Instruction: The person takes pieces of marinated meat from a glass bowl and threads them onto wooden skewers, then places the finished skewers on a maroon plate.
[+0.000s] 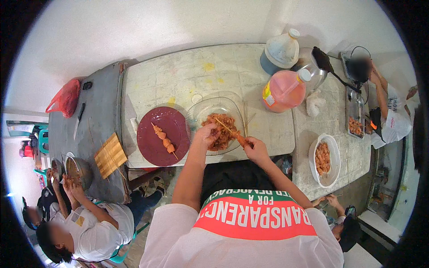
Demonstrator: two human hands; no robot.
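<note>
My right hand (256,149) grips a bamboo skewer (225,125) near its lower end, where marinated meat (240,138) is threaded on. The skewer's bare tip points up and left, over a clear ribbed bowl (196,114) of raw marinated meat pieces (219,142). At the left side of that bowl is my left hand (208,134), its fingers curled beside the meat; whether a piece is between them is hidden. Left of the bowl, a maroon plate (147,142) bears one loaded meat skewer (163,138). Several bare skewers (247,115) lie right of the bowl.
Jugs of pink liquid (283,92) and dark liquid (280,53) stand at back right. A white tub (331,179) of meat is farther right. On the left table lie a knife (79,117) and a wooden board (109,154). Other people work at both sides.
</note>
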